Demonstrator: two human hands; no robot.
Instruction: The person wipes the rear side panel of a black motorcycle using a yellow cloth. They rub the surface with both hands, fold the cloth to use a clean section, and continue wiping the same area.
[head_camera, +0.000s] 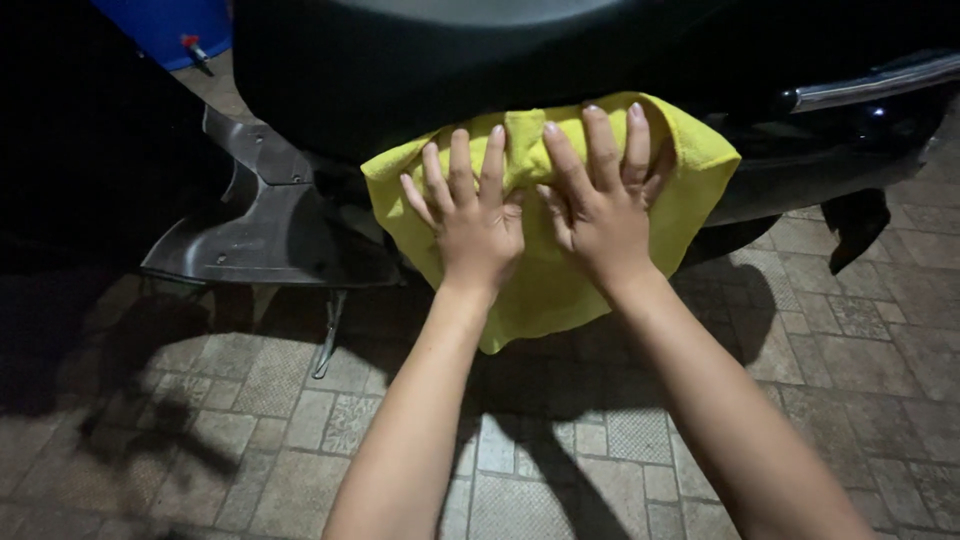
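A yellow cloth (545, 290) hangs over the side of a black scooter (420, 70), just below its seat. My left hand (475, 220) lies flat on the cloth with fingers spread. Beside it, my right hand (600, 205) presses flat on the cloth too, fingers spread and pointing up. The two hands touch at the thumbs. The cloth's lower corner dangles free below my wrists.
A grey footboard panel (255, 225) juts out at the left, with a kickstand (328, 335) under it. A chrome grab rail (870, 85) runs at the upper right. A blue container (170, 25) stands at the top left. Patterned paving tiles (850, 330) cover the ground.
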